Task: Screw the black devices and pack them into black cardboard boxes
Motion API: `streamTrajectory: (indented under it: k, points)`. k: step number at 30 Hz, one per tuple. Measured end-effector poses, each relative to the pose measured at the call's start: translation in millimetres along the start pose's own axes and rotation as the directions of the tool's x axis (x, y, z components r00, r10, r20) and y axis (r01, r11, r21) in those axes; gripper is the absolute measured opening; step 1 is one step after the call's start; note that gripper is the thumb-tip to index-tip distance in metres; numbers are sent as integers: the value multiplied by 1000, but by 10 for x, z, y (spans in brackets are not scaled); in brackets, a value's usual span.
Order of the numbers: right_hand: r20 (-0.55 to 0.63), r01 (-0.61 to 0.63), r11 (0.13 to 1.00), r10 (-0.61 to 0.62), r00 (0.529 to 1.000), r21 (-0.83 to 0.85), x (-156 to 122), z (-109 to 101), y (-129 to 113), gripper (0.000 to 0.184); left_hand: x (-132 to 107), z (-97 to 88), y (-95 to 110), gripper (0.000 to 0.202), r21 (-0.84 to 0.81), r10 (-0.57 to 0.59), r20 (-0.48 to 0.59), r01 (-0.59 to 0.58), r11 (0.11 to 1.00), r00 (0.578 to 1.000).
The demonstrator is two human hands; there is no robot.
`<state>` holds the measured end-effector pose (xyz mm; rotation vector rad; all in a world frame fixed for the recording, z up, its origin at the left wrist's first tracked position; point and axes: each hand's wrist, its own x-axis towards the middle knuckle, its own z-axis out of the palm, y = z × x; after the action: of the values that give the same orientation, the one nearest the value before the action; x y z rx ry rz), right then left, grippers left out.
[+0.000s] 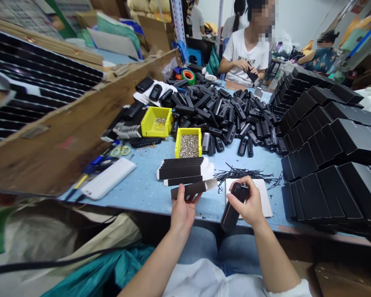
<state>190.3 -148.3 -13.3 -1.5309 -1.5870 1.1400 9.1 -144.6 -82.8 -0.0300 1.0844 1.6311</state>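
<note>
My left hand (185,206) grips a small black carton (188,190), its pale end flap sticking out to the right. Just behind it lie several flat black cartons (181,170) side by side. In my right hand (250,204) is a black oblong device (231,214), tilted with its lower end toward me; its exact kind I cannot tell. Beneath that hand a white pad (262,194) rests on the blue table (151,177). Thin black cable ties (247,175) are strewn behind the pad.
A heap of black devices (216,107) covers the table's middle. Yellow bins (188,143) hold small metal parts. Stacked black boxes (321,185) wall the right side. A white power bank-like block (109,178) and a wooden board (64,144) are left. A person (247,49) sits opposite.
</note>
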Motion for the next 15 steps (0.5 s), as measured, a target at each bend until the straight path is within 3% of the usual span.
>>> streamTrajectory:
  k: [3, 6, 7, 9, 11, 12, 15]
  points:
    - [72, -17, 999, 19, 997, -27, -94, 46, -18, 63, -20, 35, -49, 25, 19, -42, 14, 42, 999, 999]
    - [65, 49, 998, -51, 997, 27, -175, 55, -24, 59, -16, 63, -74, 24, 25, -43, 31, 42, 999, 999]
    - [13, 97, 993, -98, 995, 72, -183, 38, -12, 59, -6, 65, -76, 22, 16, -52, 39, 51, 999, 998]
    - [-199, 220, 960, -185, 962, 173, -146, -4, 43, 60, 9, 63, -86, 17, -4, -122, 52, 122, 993, 991]
    - [-429, 332, 917, -214, 877, 221, -47, -26, 129, 63, -13, 68, -114, 13, -4, -236, 39, 236, 972, 971]
    - [-489, 358, 908, -217, 845, 216, 13, -23, 177, 64, -44, 75, -137, 14, 3, -285, 31, 285, 958, 958]
    - [-460, 372, 917, -270, 846, 145, 160, 27, 305, 69, -196, 82, -203, 20, 33, -390, 48, 389, 921, 919]
